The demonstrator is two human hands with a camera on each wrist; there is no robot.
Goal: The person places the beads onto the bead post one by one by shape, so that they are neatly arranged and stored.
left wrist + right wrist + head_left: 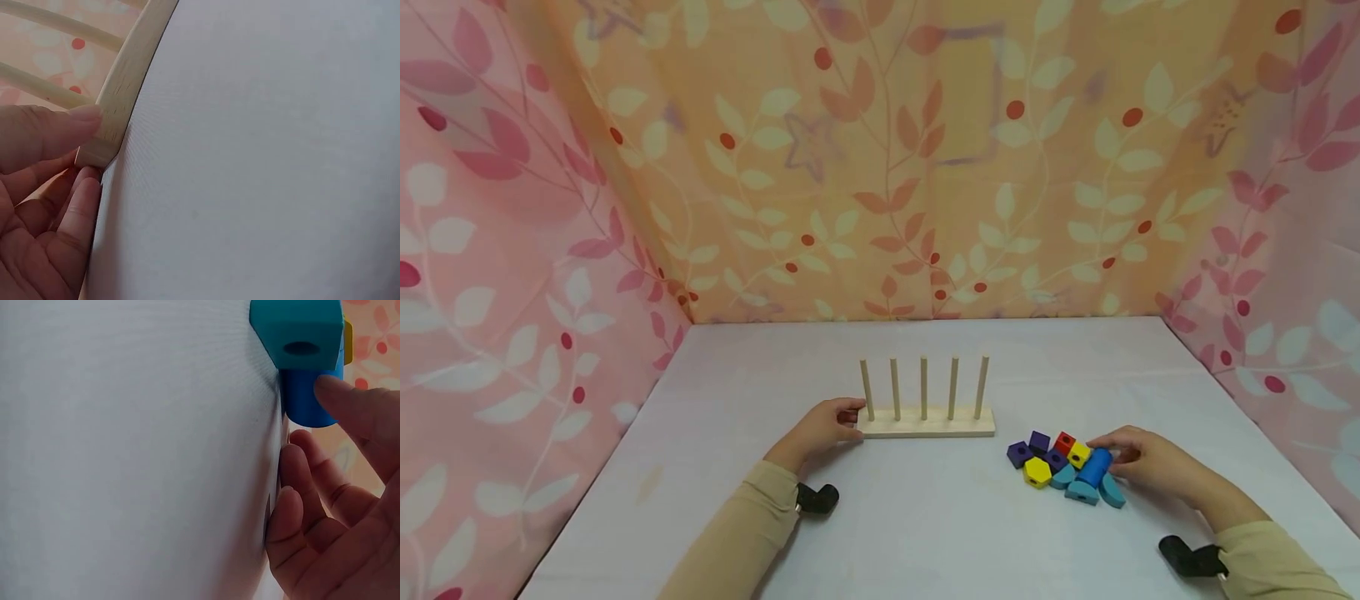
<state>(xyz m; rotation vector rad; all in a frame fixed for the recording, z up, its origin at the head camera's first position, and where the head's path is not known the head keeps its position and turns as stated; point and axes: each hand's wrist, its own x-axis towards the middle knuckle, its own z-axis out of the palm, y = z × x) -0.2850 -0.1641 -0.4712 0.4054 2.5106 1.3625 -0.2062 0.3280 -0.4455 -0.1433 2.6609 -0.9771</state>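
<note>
A pale wooden peg stand (925, 427) with several upright pegs stands mid-table. My left hand (820, 427) grips its left end; in the left wrist view, the thumb (75, 125) lies on the base and curled fingers meet its end. To the right is a small pile of coloured blocks. My right hand (1157, 462) is at its right side, and its thumb touches a blue cylinder (309, 400); the other fingers are loosely bent beside it. Around the cylinder lie teal curved blocks (1081, 492), purple blocks (1020, 454), a yellow hexagon (1037, 472), a yellow block (1078, 454) and a red block (1064, 442).
A white cloth covers the table (925, 533). Patterned curtains (887, 167) enclose it at the back and on both sides. Black wrist-worn devices (817, 500) stick out near both cuffs.
</note>
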